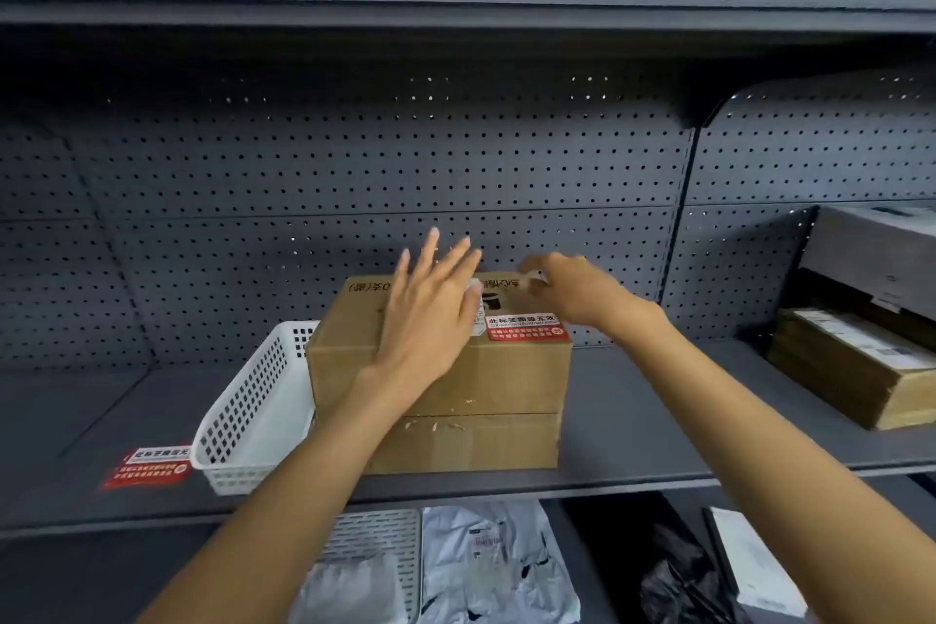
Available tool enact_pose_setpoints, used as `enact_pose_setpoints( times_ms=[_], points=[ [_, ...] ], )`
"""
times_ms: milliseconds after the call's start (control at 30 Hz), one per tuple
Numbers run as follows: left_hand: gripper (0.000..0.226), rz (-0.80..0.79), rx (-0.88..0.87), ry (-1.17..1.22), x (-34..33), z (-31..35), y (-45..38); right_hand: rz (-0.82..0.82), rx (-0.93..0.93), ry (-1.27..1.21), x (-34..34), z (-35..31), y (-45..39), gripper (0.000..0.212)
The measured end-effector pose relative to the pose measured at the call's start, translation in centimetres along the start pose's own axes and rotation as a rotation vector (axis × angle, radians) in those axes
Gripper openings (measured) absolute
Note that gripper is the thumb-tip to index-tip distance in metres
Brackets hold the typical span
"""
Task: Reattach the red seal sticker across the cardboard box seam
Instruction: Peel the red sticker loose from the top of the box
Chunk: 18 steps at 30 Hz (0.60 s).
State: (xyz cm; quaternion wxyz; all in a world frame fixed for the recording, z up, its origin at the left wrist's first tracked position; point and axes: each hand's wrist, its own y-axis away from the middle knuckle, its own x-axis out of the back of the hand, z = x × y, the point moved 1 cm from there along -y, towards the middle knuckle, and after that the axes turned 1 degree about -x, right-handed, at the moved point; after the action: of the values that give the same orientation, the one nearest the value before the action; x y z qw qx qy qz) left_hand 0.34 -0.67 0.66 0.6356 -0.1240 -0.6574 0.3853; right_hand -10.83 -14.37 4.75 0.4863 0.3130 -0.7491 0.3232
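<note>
A brown cardboard box point(516, 380) stands on the dark grey shelf point(633, 421), stacked on a second box beneath it. A red and white seal sticker point(527, 327) lies on the box top at its front right edge. My left hand point(430, 309) hovers flat over the left half of the box top, fingers spread, holding nothing. My right hand point(567, 289) reaches to the far right of the box top with fingers curled, pinching at a small white bit near the back edge; what it grips is unclear.
A white perforated basket point(248, 416) sits against the box's left side. Another red sticker point(147, 466) lies on the shelf at the left. Cardboard boxes point(851, 365) stand at the right. Grey mail bags point(496, 568) fill the lower shelf. A pegboard wall closes the back.
</note>
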Motion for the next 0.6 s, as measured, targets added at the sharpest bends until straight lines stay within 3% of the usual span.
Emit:
enact_pose_setpoints(
  times_ms=[200,500,600],
  points=[
    [0.035,-0.131,0.040,0.076,-1.7,0.6,2.1,-0.078,-0.098,0.062,-0.9,3.2,0.4,0.035],
    [0.043,-0.139,0.129,0.037,-1.2,1.2,2.3,0.122,-0.059,0.088,-1.1,4.3,0.9,0.020],
    [0.043,-0.136,0.120,0.008,-1.0,1.4,2.5,0.120,-0.058,0.072,-0.9,4.3,0.8,0.025]
  ],
)
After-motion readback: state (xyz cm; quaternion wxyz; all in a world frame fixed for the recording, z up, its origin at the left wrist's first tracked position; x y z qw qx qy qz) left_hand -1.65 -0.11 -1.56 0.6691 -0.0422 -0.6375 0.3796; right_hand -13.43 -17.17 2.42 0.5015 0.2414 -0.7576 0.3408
